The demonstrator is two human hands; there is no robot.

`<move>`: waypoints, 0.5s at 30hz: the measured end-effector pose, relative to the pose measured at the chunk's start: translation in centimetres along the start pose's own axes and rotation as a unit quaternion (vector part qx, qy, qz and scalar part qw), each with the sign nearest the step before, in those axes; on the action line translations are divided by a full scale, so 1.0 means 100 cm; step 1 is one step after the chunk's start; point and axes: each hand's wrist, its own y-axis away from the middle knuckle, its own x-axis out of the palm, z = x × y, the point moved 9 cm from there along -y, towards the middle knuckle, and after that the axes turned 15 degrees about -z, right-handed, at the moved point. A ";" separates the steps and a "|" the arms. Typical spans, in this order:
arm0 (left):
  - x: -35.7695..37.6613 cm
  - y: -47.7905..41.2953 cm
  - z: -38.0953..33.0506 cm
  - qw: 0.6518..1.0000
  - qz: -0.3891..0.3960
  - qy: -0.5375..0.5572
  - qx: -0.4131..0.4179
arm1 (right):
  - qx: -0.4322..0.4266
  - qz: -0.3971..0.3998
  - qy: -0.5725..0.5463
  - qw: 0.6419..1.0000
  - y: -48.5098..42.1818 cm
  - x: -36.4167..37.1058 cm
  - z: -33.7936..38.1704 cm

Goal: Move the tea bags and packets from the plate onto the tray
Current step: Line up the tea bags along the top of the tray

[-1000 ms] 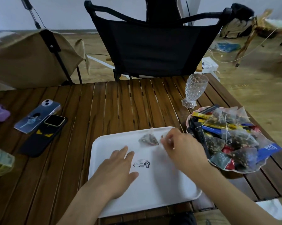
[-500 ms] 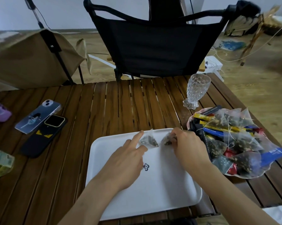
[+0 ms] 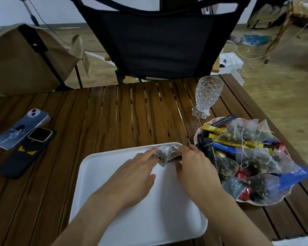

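My left hand point(image 3: 137, 176), fingers straight, steadies the first tea bag point(image 3: 161, 156) on the tray point(image 3: 89, 162); my right hand point(image 3: 194, 167) pinches the second tea bag point(image 3: 173, 153) alongside, probably to pack them close.

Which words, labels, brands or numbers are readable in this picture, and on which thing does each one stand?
No text can be read with certainty.
Black packet on the plate: white print, too blurred to read.
Blue packet at the plate's right edge: white marks, too blurred to read.
Black phone case: only yellow shapes, no letters.
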 end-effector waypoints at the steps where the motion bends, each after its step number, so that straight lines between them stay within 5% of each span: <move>1: 0.001 -0.001 0.000 1.000 0.003 0.000 0.003 | 0.003 -0.005 -0.010 1.000 -0.001 -0.001 0.000; 10: 0.006 -0.002 0.001 1.000 0.023 -0.009 0.018 | 0.006 -0.017 -0.082 0.996 0.015 -0.004 0.002; 15: 0.000 0.011 0.006 1.000 -0.028 0.003 0.005 | 0.018 -0.020 -0.070 0.997 0.020 -0.010 0.001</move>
